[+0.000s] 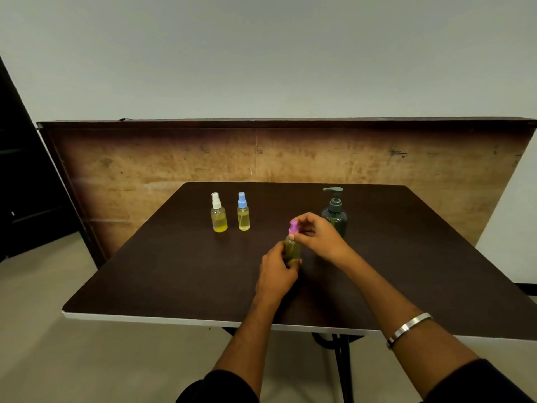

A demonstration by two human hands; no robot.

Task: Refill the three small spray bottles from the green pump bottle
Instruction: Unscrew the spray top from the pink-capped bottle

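My left hand (276, 271) hides the pink-capped bottle's (292, 249) base; my right hand (318, 238) covers the green pump bottle's (334, 216) lower front. Liquid level unreadable.

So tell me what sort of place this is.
Probably a bare room set up for a demonstration, not a home: a dark folding table, a worn wooden board propped against a plain wall, nothing else furnished.
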